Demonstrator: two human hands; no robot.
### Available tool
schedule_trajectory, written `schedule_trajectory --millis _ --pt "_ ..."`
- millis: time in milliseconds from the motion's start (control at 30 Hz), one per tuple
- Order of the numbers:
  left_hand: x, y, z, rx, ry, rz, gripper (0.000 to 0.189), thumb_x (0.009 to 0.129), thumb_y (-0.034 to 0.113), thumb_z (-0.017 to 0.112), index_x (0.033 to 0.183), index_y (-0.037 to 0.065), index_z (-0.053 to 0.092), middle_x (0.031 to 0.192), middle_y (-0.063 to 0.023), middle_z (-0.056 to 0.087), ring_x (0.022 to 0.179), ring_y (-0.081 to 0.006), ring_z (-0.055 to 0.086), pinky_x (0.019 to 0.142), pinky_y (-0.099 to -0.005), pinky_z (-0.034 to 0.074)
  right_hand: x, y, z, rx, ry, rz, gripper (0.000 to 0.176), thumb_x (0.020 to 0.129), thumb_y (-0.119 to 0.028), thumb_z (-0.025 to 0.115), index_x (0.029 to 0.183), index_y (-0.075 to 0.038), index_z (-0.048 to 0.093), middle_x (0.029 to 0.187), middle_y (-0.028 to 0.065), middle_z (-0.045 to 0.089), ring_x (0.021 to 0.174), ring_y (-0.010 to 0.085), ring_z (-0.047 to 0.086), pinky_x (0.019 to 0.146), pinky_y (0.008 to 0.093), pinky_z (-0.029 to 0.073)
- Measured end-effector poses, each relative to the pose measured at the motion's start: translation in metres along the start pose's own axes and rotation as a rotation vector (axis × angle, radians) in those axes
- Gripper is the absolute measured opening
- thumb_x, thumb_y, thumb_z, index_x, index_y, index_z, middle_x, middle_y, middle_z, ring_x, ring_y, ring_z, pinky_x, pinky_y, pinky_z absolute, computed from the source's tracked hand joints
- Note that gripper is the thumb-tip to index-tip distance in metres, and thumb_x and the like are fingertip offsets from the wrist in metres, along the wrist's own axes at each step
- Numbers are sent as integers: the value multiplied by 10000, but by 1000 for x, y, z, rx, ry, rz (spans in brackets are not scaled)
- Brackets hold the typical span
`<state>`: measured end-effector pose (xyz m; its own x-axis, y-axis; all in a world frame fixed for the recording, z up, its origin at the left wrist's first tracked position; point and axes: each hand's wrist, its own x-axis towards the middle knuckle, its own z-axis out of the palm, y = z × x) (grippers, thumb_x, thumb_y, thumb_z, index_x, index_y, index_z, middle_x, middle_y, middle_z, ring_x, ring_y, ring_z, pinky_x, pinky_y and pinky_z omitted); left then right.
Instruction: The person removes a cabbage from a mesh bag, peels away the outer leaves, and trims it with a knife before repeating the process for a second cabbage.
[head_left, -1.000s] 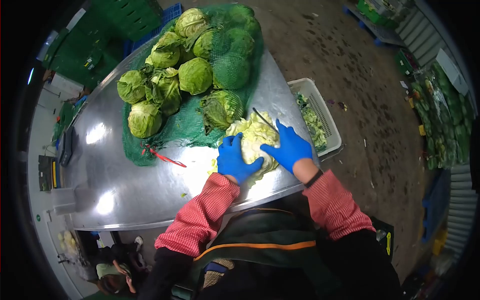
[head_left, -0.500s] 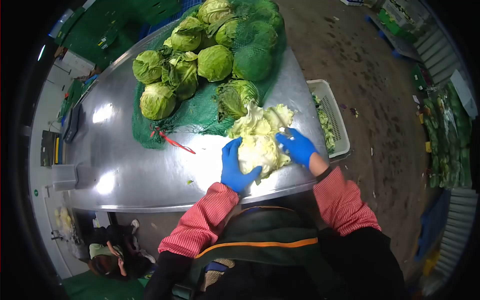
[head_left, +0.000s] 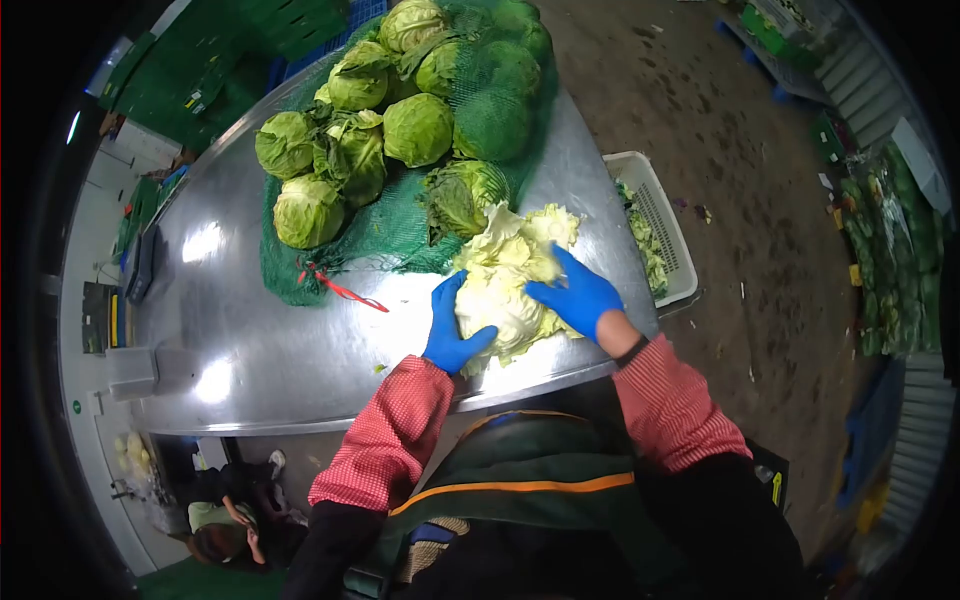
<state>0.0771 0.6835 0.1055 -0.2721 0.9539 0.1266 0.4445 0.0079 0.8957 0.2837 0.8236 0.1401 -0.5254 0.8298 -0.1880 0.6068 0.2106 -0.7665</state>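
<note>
1 pale cabbage (head_left: pixel 503 305) with loose leaves (head_left: pixel 552 228) sits by the near edge of the surface (head_left: pixel 300 370), toward its right corner. I see the left hand (head_left: pixel 453 337) cupping its left side, thumb and fingers apart; the right hand (head_left: pixel 582 296), spread, touches it opposite.

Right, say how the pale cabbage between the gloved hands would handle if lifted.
The pale cabbage has a rounded head, so it's probably firm and fairly heavy. The ruffled leaves around it look thin, so likely floppy.
</note>
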Motion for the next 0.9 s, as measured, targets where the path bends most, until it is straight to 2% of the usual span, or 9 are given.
schedule_trajectory --millis 33,167,400,533,567,667,800,833,900 --pt "-1 -1 -2 -8 -22 -5 970 654 311 807 1420 -8 306 1358 -205 351 1293 -343 351 1108 -426 275 7 -14 -5 -9 -44 -23 591 835 -435 701 1223 -18 545 933 122 664 758 211 619 665 351 513" --pt "-11 -3 -15 -15 -95 -18 1013 649 329 820 1435 -10 279 1393 -213 333 1319 -350 328 1120 -420 261 43 -17 -12 368 -636 362 780 806 -509 708 1379 -43 458 1163 185 629 1036 225 616 884 327 489" --pt "-4 43 -15 206 -323 135 992 655 324 827 1438 10 304 1445 -240 312 1363 -404 293 1121 -447 284 40 -29 -14 -61 -108 -158 901 732 -555 733 1408 -56 406 1231 206 590 1135 327 578 972 368 450" --pt "2 51 -16 266 -376 212 977 666 301 817 1445 21 297 1475 -238 286 1372 -431 270 1119 -462 286 37 -38 -26 -85 -309 -81 465 815 -438 679 1154 -131 596 1059 126 666 987 323 633 860 387 491" --pt "-2 52 -16 274 -387 226 973 668 297 814 1446 24 297 1483 -236 279 1373 -437 265 1119 -465 286 29 -37 -24 -53 -208 -78 354 828 -403 663 1051 -133 614 972 102 679 916 316 647 809 392 498" --pt "-3 58 -17 358 -446 254 972 670 296 810 1453 40 293 1492 -230 270 1370 -446 268 1120 -469 285 40 15 -14 -156 -99 37 361 825 -431 677 1026 -134 639 902 133 675 836 295 655 753 363 504" --pt "-3 52 -19 297 -409 210 989 651 350 826 1448 57 317 1478 -239 300 1363 -439 292 1118 -476 283 22 4 -15 295 -278 105 689 808 -491 701 1340 -100 506 1033 166 673 915 278 659 820 346 501" --pt "1 49 -20 263 -397 186 990 647 366 830 1443 59 327 1472 -241 312 1362 -436 297 1116 -476 284 15 -13 -31 50 -394 58 911 768 -596 684 1447 -79 363 1266 209 584 1153 303 580 957 334 454" --pt "9 65 -19 264 -399 97 994 653 389 842 1425 12 341 1456 -228 343 1368 -387 313 1130 -432 263 23 5 -19 72 -415 29 903 742 -595 710 1408 -59 420 1290 214 562 1173 290 563 970 343 444"
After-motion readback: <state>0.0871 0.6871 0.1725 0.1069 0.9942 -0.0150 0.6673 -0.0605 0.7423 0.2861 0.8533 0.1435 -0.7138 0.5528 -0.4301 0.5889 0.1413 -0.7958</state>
